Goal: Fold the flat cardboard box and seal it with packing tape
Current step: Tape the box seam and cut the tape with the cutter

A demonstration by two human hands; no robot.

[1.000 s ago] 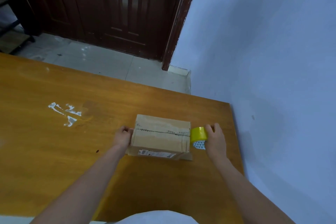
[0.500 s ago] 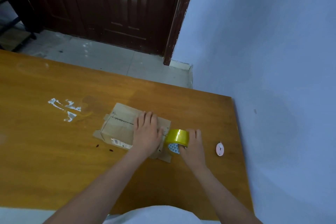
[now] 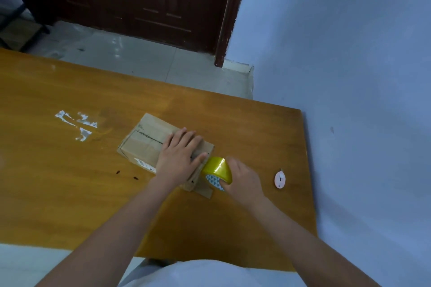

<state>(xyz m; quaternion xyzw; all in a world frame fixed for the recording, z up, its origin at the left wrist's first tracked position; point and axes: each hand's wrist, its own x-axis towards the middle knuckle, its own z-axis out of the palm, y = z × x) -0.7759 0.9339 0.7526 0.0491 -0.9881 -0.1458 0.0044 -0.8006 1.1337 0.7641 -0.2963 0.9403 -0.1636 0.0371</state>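
A: Where's the box (image 3: 149, 144)?

B: On the tabletop (image 3: 70, 193), folded up. The left hand (image 3: 179, 158) lies flat on its lid, fingers straight; the right hand (image 3: 245, 182) grips the yellow tape roll (image 3: 218, 168) against the box's right end.

A: How will it handle?

B: Light, probably, and likely to slide. Thin cardboard gives, so press near the seam.

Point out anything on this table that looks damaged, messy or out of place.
White torn residue, like old tape or paper, is stuck to the table left of the cardboard box. Two small dark specks lie near the box's front. The box sits askew to the table edge. Nothing looks spilled.
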